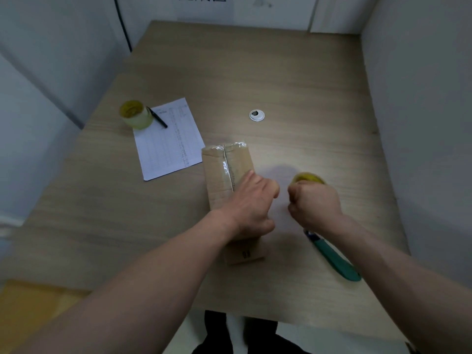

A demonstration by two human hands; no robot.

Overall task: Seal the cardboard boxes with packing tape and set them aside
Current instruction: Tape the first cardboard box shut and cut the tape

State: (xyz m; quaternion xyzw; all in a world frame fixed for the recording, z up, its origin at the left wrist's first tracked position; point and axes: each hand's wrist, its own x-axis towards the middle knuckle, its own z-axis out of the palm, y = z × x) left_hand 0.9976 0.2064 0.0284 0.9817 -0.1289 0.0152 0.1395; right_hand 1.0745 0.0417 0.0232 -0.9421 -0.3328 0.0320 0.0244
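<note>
A long, narrow cardboard box [224, 175] lies near the middle of the wooden table [293, 80], its length running away from the person, with a strip of clear packing tape [228, 162] along the top seam and folded over the far end. The near end face carries a small dark printed mark, too blurred to read. The left hand [251, 203] rests on the near half of the box top, fingers curled over the right edge and thumb against the right side, gripping the box. The right hand [314, 203] is just beside the box on its right, closed into a fist around a yellow-cored tape roll [307, 178], of which only the top rim shows; whether tape runs from the roll to the box cannot be told, as motion blur obscures the gap. A green-handled utility knife [334, 256] lies on the table under the right forearm. To the left of the box lies a printed sheet [168, 139], touching the box's far left corner. A second tape roll [136, 114] stands at the sheet's far corner, with a black pen [157, 117] leaning against it. A white cable grommet [256, 115] sits in the tabletop beyond the box.
</note>
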